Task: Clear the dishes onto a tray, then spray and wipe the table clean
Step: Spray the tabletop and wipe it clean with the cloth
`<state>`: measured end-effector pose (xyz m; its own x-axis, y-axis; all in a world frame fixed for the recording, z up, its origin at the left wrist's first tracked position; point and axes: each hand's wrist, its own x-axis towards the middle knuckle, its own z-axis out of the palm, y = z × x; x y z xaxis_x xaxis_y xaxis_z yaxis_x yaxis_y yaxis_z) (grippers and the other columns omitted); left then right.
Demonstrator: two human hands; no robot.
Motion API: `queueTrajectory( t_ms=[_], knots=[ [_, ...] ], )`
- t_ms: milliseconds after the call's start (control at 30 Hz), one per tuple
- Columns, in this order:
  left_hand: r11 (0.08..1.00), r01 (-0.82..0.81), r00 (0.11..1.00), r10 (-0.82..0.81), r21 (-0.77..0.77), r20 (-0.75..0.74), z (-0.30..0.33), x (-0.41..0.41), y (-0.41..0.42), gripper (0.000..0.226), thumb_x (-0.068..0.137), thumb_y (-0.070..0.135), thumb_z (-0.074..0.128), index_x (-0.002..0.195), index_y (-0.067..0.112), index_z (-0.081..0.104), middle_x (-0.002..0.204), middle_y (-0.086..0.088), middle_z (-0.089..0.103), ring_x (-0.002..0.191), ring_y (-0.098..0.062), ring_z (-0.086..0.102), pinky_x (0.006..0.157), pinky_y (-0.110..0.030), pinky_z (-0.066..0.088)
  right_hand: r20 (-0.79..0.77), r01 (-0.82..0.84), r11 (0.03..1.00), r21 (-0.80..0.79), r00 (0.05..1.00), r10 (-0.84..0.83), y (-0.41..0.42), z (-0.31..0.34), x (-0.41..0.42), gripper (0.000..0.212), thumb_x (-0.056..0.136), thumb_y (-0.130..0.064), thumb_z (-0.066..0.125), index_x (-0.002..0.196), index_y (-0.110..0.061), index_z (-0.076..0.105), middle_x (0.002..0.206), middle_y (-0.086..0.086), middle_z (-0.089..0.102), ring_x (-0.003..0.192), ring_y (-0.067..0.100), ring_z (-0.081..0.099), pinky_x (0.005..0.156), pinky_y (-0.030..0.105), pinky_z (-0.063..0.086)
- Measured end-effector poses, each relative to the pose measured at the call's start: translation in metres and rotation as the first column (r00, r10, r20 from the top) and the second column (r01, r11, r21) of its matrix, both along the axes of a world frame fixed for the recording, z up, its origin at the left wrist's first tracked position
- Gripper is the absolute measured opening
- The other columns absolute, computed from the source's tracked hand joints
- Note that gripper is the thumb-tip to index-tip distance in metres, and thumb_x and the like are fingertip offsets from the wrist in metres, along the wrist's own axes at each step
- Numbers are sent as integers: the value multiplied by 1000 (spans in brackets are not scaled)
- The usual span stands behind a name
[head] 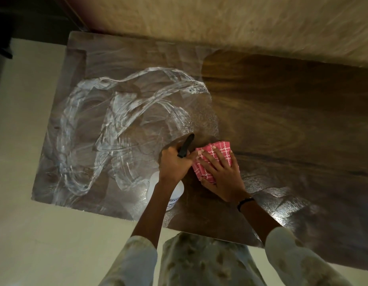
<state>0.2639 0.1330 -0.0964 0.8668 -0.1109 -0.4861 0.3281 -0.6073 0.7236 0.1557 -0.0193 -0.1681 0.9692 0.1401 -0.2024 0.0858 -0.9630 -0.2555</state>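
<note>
On the desk (282, 112) no dishes are seen, and no tray is in view — clearing is judged done. White streaks cover the left half; the right half looks unwiped. The bottle (170, 193) is gripped at its trigger by the left hand (175, 164). The cloth (218, 159) is pressed flat under the right hand (222, 174) — fingers spread.

Left hand (175, 162) is gripping a white spray bottle (165, 191) with a black nozzle, right next to the right hand (221, 174) pressing a pink checked cloth (215, 159) flat on the wooden table (292, 120). White smeary streaks (108, 129) left of the bottle.
</note>
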Motion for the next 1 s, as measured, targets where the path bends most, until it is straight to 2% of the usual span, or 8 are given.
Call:
queueTrajectory(
  t_ms=[133, 233, 400, 567, 700, 800, 867, 1000],
  knots=[
    [1000, -29, 999, 29, 1, 35, 5, 4, 0, 31, 77, 31, 75, 100, 10, 71, 74, -4, 69, 67, -19, 64, 68, -28, 57, -11, -17, 1000, 10, 1000, 17, -3, -2, 1, 66, 89, -64, 41, 146, -33, 32, 155, -4, 29, 146, 26, 19, 113, 61, 14],
    [997, -78, 996, 78, 5, 47, 11, 6, 6, 29, 78, 24, 76, 95, 1, 70, 55, 7, 55, 50, -8, 51, 48, -6, 39, -9, -50, 999, -7, 999, 50, -19, -3, 11, 66, 89, -65, 37, 146, -33, 32, 155, -3, 31, 145, 26, 20, 112, 62, 18],
    [997, -79, 993, 77, -25, -92, 10, 14, 22, 22, 76, 32, 77, 73, 14, 64, 60, 0, 59, 60, -15, 57, 52, -11, 43, -16, 102, 993, -55, 995, -103, -37, -4, 74, 69, 89, -66, 31, 148, -30, 29, 156, 0, 27, 145, 30, 18, 110, 68, 15],
    [998, -41, 998, 38, -43, -59, 10, 20, 31, 22, 76, 30, 77, 76, 11, 66, 59, 3, 60, 58, -12, 58, 53, -7, 41, -32, 232, 973, -7, 972, -232, 4, -4, 149, 71, 87, -62, 27, 150, -30, 22, 159, -1, 19, 147, 34, 9, 106, 71, 7],
    [998, 5, 999, -9, -68, -48, 10, 29, 35, 16, 77, 29, 76, 74, 16, 66, 55, 4, 55, 53, -12, 50, 53, -16, 40, -16, 38, 998, -53, 999, -39, 48, -6, 151, 71, 88, -54, 37, 151, -29, 18, 160, 0, 14, 147, 35, 6, 109, 70, 5],
    [998, 15, 998, -20, -64, -66, 10, 38, 37, 18, 79, 26, 74, 70, 16, 63, 56, 0, 55, 55, -14, 48, 55, -20, 40, 57, -60, 997, 39, 997, 58, 49, -6, 118, 59, 88, -54, 40, 141, -28, 43, 153, -1, 34, 144, 32, 24, 111, 67, 15],
    [998, 20, 998, -24, -66, -64, 11, 45, 37, 22, 78, 27, 75, 76, 6, 66, 63, -8, 60, 59, -18, 54, 59, -25, 44, 64, -116, 993, 14, 991, 115, 24, -6, 99, 59, 89, -59, 40, 140, -30, 43, 151, -1, 38, 142, 31, 28, 110, 66, 19],
    [997, 6, 997, -12, -72, -78, 12, 61, 37, 30, 74, 33, 78, 84, 5, 70, 65, -3, 64, 63, -16, 62, 63, -25, 50, 34, -18, 996, -88, 999, 21, -32, -5, 112, 66, 90, -64, 29, 147, -31, 29, 155, 1, 30, 145, 30, 20, 111, 66, 16]
  ],
)
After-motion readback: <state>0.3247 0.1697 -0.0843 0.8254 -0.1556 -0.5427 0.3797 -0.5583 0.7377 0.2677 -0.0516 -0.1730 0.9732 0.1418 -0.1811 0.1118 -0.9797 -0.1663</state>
